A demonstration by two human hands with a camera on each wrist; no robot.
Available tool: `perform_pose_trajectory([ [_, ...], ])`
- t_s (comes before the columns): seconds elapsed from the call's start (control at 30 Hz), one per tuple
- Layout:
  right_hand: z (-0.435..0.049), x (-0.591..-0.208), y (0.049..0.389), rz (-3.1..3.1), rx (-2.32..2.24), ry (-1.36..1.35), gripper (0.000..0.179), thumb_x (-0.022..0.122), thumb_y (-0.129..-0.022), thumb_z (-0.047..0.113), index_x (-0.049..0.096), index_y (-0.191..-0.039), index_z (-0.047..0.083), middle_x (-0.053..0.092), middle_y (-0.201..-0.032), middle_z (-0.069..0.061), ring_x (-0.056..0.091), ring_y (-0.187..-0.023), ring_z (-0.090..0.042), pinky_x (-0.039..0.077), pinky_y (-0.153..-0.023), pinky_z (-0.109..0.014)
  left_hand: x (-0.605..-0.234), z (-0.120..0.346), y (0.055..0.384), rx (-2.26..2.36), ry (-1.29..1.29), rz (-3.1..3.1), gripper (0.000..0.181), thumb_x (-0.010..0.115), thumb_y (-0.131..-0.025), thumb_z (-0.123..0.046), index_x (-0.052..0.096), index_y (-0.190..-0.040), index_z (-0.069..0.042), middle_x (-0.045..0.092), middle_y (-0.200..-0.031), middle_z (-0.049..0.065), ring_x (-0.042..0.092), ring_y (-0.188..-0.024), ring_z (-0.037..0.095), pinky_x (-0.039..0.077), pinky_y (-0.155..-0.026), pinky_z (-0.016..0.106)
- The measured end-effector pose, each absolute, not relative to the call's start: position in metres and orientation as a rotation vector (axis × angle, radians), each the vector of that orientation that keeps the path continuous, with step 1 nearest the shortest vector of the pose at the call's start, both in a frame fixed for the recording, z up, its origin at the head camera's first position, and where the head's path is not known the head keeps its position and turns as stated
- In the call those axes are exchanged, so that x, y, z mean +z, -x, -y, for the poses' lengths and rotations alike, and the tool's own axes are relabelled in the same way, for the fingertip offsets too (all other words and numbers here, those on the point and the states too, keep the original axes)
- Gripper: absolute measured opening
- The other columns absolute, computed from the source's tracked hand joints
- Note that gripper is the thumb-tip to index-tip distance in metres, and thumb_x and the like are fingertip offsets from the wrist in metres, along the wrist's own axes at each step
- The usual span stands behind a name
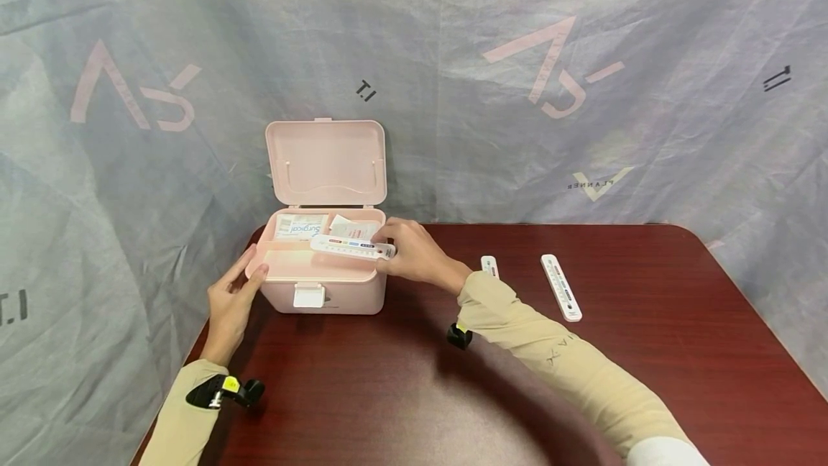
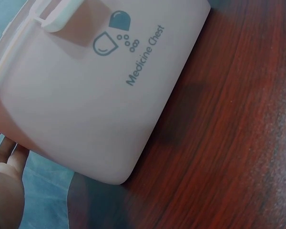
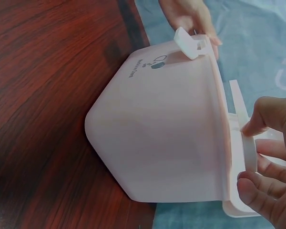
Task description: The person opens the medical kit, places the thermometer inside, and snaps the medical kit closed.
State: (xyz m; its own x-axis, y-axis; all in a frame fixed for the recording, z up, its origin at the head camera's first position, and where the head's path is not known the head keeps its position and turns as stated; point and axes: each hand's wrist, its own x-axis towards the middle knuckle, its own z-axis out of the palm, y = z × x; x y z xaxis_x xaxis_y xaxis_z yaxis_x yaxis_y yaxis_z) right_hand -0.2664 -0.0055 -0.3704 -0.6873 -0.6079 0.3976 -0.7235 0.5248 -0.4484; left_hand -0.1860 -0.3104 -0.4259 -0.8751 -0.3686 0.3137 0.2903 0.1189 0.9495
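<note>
A pale pink medicine chest point(image 1: 352, 298) stands with its lid point(image 1: 326, 164) raised; "Medicine Chest" is printed on its front point(image 2: 86, 95). My left hand point(image 1: 231, 300) holds its left front corner, thumb at the rim and fingers along the side. Between thumb and fingers, my right hand point(image 1: 414, 254) pinches the right end of a flat white thermometer point(image 1: 349, 247) with a printed scale. The thermometer lies crosswise over the chest's opening. In the right wrist view, the thermometer point(image 3: 243, 114) appears edge-on, just above the rim.
Behind the thermometer, a "Surgical" packet point(image 1: 300, 226) and another white packet point(image 1: 352, 227) sit in separate compartments. Two more thermometers lie on the dark red table: one point(image 1: 561, 288) in full view, another point(image 1: 489, 265) partly behind the right sleeve. A grey cloth point(image 1: 440, 92) hangs behind.
</note>
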Motion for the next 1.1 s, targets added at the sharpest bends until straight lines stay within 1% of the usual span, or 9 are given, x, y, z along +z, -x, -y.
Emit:
perform_pose_trajectory([
  [0.2,0.008,-0.369,0.269,2.563,0.902,-1.142,0.032,0.074,-0.065,0.014,0.073,-0.096,0.007,0.064,-0.090,-0.001,0.058,-0.081,-0.016,0.046,-0.070,-0.026,-0.426,0.309,0.187,-1.814,-0.058,1.907,0.047,0.069,-0.083,0.002,0.055,-0.127,0.008,0.050,-0.133,0.024,0.040,-0.131,0.023,0.035,-0.102,0.018],
  [0.33,0.011,-0.368,0.270,2.589,0.899,-1.131,0.032,0.074,-0.065,0.014,0.073,-0.097,0.008,0.065,-0.093,-0.001,0.058,-0.085,-0.014,0.047,-0.074,-0.026,-0.427,0.310,0.187,-1.826,-0.059,1.899,0.047,0.069,-0.083,0.002,0.054,-0.127,0.008,0.049,-0.133,0.024,0.039,-0.132,0.024,0.034,-0.102,0.018],
  [0.47,0.014,-0.365,0.271,2.615,0.895,-1.131,0.033,0.073,-0.065,0.013,0.072,-0.098,0.007,0.066,-0.095,-0.001,0.058,-0.087,-0.014,0.047,-0.076,-0.027,-0.428,0.310,0.187,-1.832,-0.070,1.896,0.047,0.069,-0.083,0.002,0.054,-0.127,0.008,0.049,-0.133,0.024,0.039,-0.132,0.024,0.035,-0.102,0.018],
  [0.7,0.019,-0.361,0.274,2.639,0.871,-1.155,0.034,0.075,-0.067,0.015,0.073,-0.100,0.007,0.068,-0.099,-0.002,0.058,-0.089,-0.014,0.047,-0.077,-0.026,-0.427,0.311,0.187,-1.810,-0.056,1.909,0.046,0.069,-0.083,0.002,0.055,-0.127,0.007,0.049,-0.133,0.025,0.040,-0.132,0.025,0.034,-0.103,0.020],
  [0.9,0.023,-0.359,0.277,2.660,0.856,-1.181,0.035,0.077,-0.069,0.016,0.073,-0.103,0.007,0.068,-0.101,-0.001,0.059,-0.090,-0.012,0.047,-0.077,-0.026,-0.426,0.310,0.188,-1.827,-0.049,1.903,0.047,0.069,-0.083,0.003,0.054,-0.127,0.008,0.048,-0.133,0.025,0.040,-0.132,0.024,0.036,-0.101,0.019],
  [1.1,0.028,-0.357,0.279,2.681,0.803,-1.193,0.035,0.078,-0.069,0.018,0.073,-0.103,0.008,0.066,-0.105,0.000,0.059,-0.094,-0.014,0.047,-0.081,-0.027,-0.425,0.310,0.188,-1.841,-0.057,1.895,0.047,0.069,-0.083,0.003,0.054,-0.127,0.008,0.049,-0.133,0.024,0.040,-0.131,0.023,0.036,-0.101,0.018],
])
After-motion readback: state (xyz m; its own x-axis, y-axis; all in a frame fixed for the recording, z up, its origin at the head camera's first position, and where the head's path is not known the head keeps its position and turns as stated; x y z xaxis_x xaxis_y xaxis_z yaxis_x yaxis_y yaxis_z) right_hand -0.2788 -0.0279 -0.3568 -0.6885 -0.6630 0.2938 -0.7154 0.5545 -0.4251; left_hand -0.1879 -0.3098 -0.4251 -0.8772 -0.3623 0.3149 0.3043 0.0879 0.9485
